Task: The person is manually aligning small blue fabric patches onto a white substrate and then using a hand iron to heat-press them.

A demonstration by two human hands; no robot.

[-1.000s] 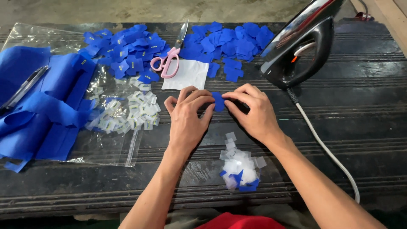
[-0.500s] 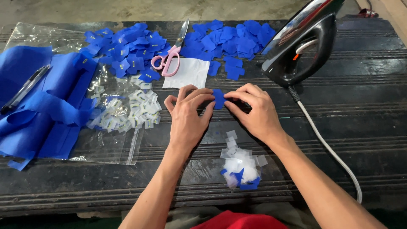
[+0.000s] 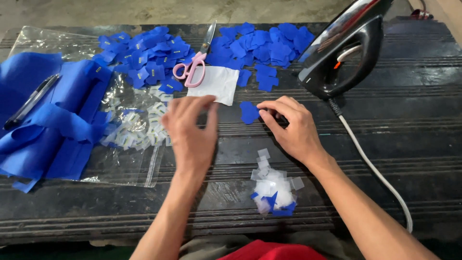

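Observation:
My right hand [image 3: 291,127] pinches a small blue fabric piece [image 3: 249,112] at its right edge, just above the dark ribbed table [image 3: 409,144]. My left hand [image 3: 191,130] hovers to the left of that piece, fingers spread, blurred by motion and holding nothing. It is over the table between the blue piece and a scatter of small white labels [image 3: 137,130]. A white rectangular sheet [image 3: 215,84] lies just beyond the left hand's fingertips.
Pink-handled scissors [image 3: 195,65] lie between two heaps of blue cutouts [image 3: 144,58] [image 3: 269,45]. A black iron [image 3: 344,50] stands at right, its white cord [image 3: 375,168] trailing toward me. Blue cloth [image 3: 43,120] with a pen [image 3: 30,101] lies left. Paper scraps [image 3: 274,188] sit between my forearms.
My left hand has let go of the blue piece and moved left, away from my right hand. The right hand keeps hold of the piece in about the same place.

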